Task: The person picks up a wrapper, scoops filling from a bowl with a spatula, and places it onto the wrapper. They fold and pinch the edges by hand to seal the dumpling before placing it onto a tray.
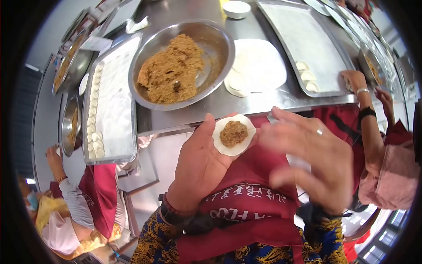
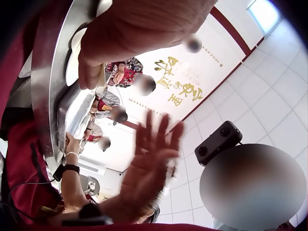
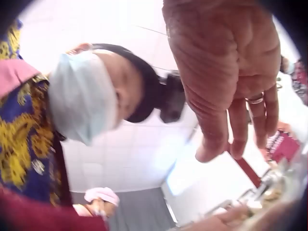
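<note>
In the head view, my left hand (image 1: 198,167) is palm up, and a round white wrapper (image 1: 223,147) lies on its fingers, the thumb beside the wrapper's edge. A mound of brown filling (image 1: 234,133) sits in the wrapper's middle. Off to the right, my right hand (image 1: 314,160) is blurred, its fingers spread and holding nothing; it wears a ring. The left wrist view has my left hand (image 2: 139,33) at the top and my right hand (image 2: 149,168) raised below it. My right hand (image 3: 226,62) hangs with extended fingers in the right wrist view.
Beyond my hands on the metal table are a steel bowl (image 1: 224,72) of filling, a white plate (image 1: 268,66) with wrappers, and a left tray (image 1: 116,101) with a row of dumplings. A right tray (image 1: 316,53) holds several dumplings; another person's hand (image 1: 355,80) is at its corner.
</note>
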Available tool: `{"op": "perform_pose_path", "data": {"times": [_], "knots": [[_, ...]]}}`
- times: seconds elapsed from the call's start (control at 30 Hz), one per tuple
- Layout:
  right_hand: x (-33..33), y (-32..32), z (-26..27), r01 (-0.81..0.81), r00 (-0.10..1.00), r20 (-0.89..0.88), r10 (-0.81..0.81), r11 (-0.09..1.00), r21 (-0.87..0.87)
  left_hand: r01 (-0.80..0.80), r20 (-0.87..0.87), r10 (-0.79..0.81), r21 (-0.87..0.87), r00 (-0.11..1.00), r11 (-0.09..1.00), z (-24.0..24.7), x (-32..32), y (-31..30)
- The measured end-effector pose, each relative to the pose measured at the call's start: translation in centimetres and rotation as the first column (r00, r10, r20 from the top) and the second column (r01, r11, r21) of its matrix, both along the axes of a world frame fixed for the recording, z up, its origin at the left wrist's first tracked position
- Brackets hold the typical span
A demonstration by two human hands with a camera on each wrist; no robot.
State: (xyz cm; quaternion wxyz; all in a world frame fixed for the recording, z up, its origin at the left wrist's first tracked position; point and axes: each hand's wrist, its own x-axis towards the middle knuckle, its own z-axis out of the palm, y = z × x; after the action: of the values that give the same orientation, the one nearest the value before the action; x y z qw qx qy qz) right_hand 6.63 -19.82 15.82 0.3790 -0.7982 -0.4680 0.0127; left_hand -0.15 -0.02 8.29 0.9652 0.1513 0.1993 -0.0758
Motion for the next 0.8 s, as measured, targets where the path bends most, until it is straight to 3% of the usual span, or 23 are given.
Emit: {"op": "perform_pose_path", "data": {"times": [0.03, 0.13, 0.23, 0.53, 0.6, 0.63, 0.7, 0.8], "knots": [[0.5, 0.7, -1.6, 0.13, 0.977, -0.17, -0.128, 0.992, -0.002, -0.03, 0.059, 0.03, -0.011, 0.998, 0.999, -0.2, 0.1, 0.2], [1.4, 1.3, -6.7, 0.133, 0.956, -0.275, -0.103, 0.987, 0.093, -0.012, 0.032, 0.01, 0.044, 0.999, 0.999, -0.3, 0.3, 0.7], [1.2, 2.2, -8.6, 0.093, 0.953, -0.303, -0.029, 0.975, 0.2, -0.002, 0.014, 0.002, 0.019, 1.0, 1.0, -0.8, 0.5, 0.9], [1.1, 4.4, -10.0, 0.069, 0.942, -0.335, 0.024, 0.962, 0.264, 0.055, 0.06, -0.054, -0.001, 0.997, 0.999, -2.0, 0.4, 1.0], [0.9, 4.8, -10.4, 0.083, 0.935, -0.353, 0.025, 0.955, 0.285, 0.049, 0.119, -0.073, 0.193, 0.99, 0.98, -1.7, 0.0, 0.8], [0.8, 4.9, -10.7, 0.127, 0.91, -0.413, 0.015, 0.941, 0.314, 0.046, 0.119, -0.07, 0.195, 0.99, 0.98, -1.8, -0.1, 0.9], [0.5, 5.2, -10.9, 0.175, 0.88, -0.475, 0.006, 0.925, 0.337, 0.142, 0.168, -0.25, 0.48, 0.954, 0.866, -1.9, -0.3, 0.9], [0.0, 5.6, -10.8, 0.284, 0.786, -0.618, 0.006, 0.885, 0.369, 0.136, 0.182, -0.266, 0.525, 0.947, 0.84, -2.6, -0.5, 0.8]]}}
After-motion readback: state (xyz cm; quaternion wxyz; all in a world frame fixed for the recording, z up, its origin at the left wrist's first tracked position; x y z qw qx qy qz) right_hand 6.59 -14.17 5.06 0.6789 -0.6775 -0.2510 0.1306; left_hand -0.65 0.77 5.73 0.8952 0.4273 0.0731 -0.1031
